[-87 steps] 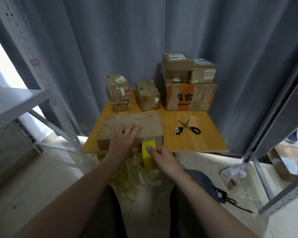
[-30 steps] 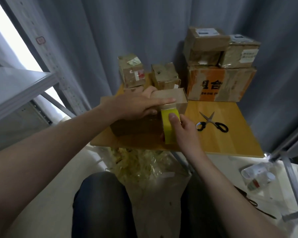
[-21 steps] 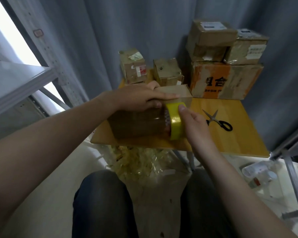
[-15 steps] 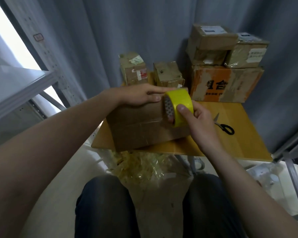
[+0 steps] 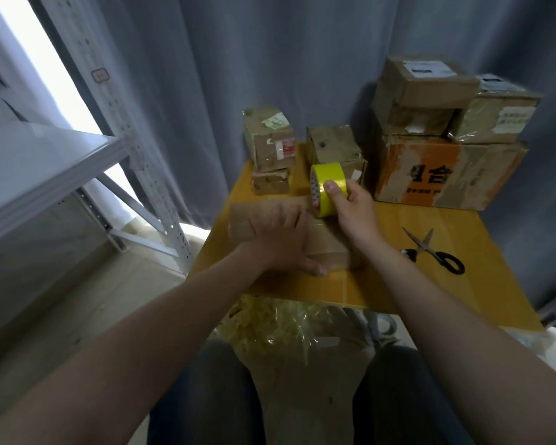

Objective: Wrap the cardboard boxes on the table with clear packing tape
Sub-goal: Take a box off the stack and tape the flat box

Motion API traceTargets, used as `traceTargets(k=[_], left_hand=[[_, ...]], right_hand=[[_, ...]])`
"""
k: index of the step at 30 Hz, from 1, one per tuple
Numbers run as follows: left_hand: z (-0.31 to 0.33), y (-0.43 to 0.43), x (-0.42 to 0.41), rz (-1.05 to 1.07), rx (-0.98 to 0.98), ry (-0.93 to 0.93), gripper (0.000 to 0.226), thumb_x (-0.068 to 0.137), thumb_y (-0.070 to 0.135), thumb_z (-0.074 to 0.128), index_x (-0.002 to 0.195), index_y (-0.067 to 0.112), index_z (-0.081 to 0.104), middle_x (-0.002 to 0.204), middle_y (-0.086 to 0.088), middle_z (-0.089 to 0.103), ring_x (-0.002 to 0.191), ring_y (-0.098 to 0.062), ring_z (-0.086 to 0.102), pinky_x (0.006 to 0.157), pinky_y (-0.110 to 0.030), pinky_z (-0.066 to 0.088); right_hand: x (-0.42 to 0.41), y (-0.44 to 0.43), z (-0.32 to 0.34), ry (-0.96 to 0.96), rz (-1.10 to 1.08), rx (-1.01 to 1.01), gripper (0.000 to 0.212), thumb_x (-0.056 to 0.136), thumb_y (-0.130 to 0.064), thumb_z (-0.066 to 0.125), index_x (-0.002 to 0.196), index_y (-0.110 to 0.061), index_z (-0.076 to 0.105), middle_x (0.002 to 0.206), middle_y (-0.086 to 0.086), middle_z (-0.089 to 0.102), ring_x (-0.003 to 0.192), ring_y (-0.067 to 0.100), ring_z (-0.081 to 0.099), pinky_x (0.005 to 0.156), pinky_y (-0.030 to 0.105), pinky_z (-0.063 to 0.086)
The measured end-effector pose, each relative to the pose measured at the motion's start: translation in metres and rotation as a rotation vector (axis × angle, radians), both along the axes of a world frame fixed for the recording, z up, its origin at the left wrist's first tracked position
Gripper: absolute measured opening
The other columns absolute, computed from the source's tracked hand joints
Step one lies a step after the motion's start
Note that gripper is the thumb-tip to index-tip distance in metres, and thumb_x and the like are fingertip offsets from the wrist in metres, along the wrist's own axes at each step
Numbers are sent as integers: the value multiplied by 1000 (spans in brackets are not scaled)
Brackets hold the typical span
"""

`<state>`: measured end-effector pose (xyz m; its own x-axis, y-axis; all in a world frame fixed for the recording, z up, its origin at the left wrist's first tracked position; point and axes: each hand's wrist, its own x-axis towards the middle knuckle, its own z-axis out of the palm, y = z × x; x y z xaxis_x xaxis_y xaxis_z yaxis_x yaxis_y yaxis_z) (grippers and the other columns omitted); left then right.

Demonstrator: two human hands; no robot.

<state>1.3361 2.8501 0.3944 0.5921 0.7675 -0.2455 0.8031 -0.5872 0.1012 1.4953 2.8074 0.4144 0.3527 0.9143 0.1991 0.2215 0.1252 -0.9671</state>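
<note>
Head view: the flat cardboard box lies on the yellow table, near its near-left corner; the left hand rests on top of it, fingers spread and flat, thumb reaching over the near edge; it presses rather than grips. The right hand holds the yellow tape roll upright at the box's far right edge, thumb on the outer face and fingers curled round the far side; whether any finger sits in the core I cannot tell. A glossy band on the box top suggests clear tape already laid there; no stretch of tape off the roll can be made out.

The box looks light and stiff, and its taped faces are probably slick, so it would likely slide unless weighted by a flat palm; to turn it, take it by the long edges. The roll is rigid; a grip through the core would let it spin freely, while loose film is apt to stick to itself.

Scissors lie to the right, well apart from the box; small boxes stand at the far left, a large orange box at the far right carries two more; crumpled clear film heaps below the near edge.
</note>
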Motion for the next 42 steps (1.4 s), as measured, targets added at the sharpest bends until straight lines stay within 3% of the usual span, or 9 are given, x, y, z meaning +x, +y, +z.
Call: traceTargets(k=[8, 11, 15, 18, 22, 26, 34, 39, 42], left_hand=[[-17, 2, 2, 6, 136, -64, 128, 75, 92, 49, 163, 21, -11, 170, 0, -8, 156, -44, -9, 109, -86, 3], [-19, 3, 3, 10, 138, -65, 129, 74, 95, 47, 164, 20, -7, 172, 1, -10, 156, -42, -10, 108, -86, 0], [-25, 8, 0, 2, 119, -118, 136, 63, 103, 39, 163, 23, -6, 172, -2, -6, 157, -43, -5, 111, -82, 9], [-13, 1, -1, 22, 121, -71, 140, 54, 103, 26, 163, 22, -5, 173, -2, -6, 157, -42, -3, 111, -83, 5], [-5, -4, 0, 32, 47, -52, 121, 79, 82, 51, 163, 21, -12, 172, 1, -16, 157, -39, -12, 112, -82, -1], [-3, -8, -3, 13, 25, -39, 124, 79, 83, 57, 164, 22, -10, 172, 5, -17, 158, -35, -13, 112, -81, -5], [-8, -21, -15, -34, 27, -10, 140, 67, 91, 62, 162, 25, -15, 170, 8, -25, 158, -30, -18, 112, -81, -5], [-4, -23, -21, -70, 6, -10, 139, 71, 87, 64, 162, 23, -19, 169, 7, -27, 157, -28, -21, 113, -81, -5], [-3, -23, -22, -80, -2, -9, 137, 73, 83, 65, 162, 21, -19, 169, 6, -28, 156, -28, -22, 113, -80, -5]], right_hand=[[-1, 0, 9, -85, -28, -131, 30, 104, -45, 57, 94, -21, 71, 82, -5, 76, 78, 3, 71, 81, 29, 56], [-2, -10, 23, -115, -62, -180, 48, 101, -47, 60, 86, -4, 72, 79, 4, 72, 74, 18, 67, 75, 36, 52], [-8, -57, 36, 1, -85, -240, 45, 100, -52, 59, 73, -16, 63, 63, 0, 66, 60, 19, 66, 66, 32, 54], [-14, -98, 48, 162, 49, -331, 36, 106, -40, 55, 92, -9, 65, 74, 12, 74, 67, 26, 70, 68, 39, 58], [-24, -134, 37, 283, 99, -385, 31, 110, -28, 47, 104, -1, 63, 87, 30, 74, 78, 39, 70, 84, 56, 58], [-34, -148, 8, 336, 36, -406, 35, 109, -28, 49, 102, 4, 63, 85, 32, 73, 77, 41, 70, 91, 68, 54], [-55, -171, -34, 319, 21, -406, 44, 108, -34, 52, 112, 8, 63, 86, 23, 77, 79, 38, 77, 74, 42, 63], [-46, -167, -35, 64, -142, -407, 43, 94, -33, 74, 123, -18, 45, 117, 9, 64, 107, 23, 65, 88, 34, 52], [-38, -162, -11, -436, -152, -207, 49, 100, -41, 62, 143, -21, 48, 141, 1, 47, 134, 17, 42, 112, 35, 40]])
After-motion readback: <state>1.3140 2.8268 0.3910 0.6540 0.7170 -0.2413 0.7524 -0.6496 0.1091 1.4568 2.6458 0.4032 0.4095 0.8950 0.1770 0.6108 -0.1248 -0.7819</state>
